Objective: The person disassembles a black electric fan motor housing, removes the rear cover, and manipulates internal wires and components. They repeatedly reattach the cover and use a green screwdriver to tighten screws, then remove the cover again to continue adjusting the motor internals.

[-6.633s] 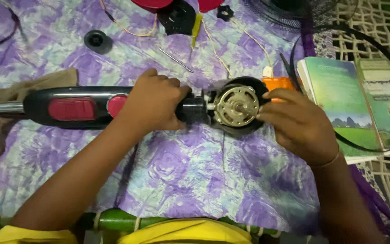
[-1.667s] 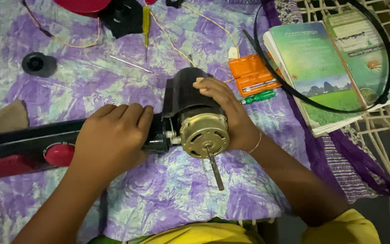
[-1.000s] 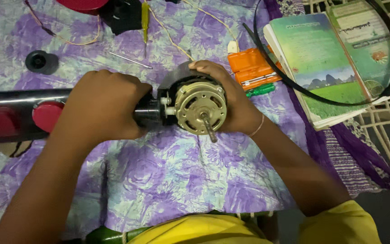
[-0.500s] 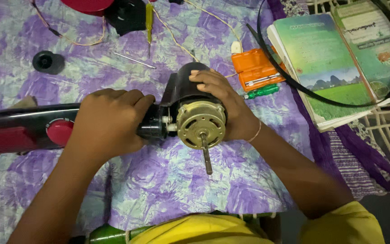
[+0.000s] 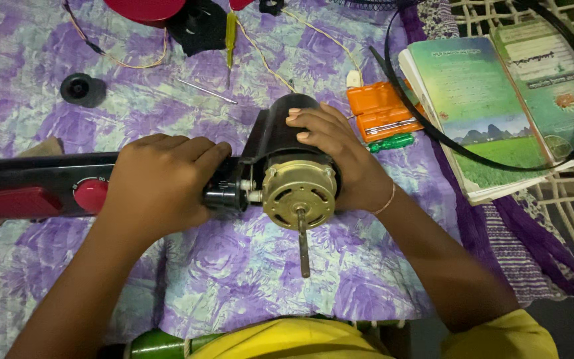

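Since half-second-earlier frame, little changed: motor (image 5: 299,193) kept at frame centre, shaft (image 5: 303,242) pointed down. Left hand (image 5: 161,183) closed around neck (image 5: 224,189); right hand (image 5: 340,156) wrapped on housing (image 5: 275,129). Risk judged: shaft snagged on cloth (image 5: 234,279) if motor tilted.

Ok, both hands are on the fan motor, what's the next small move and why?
Probably steady the motor and lay it flat: the right hand cups its black housing, the left hand grips the neck, and the shaft points at the person, tip near the purple cloth.
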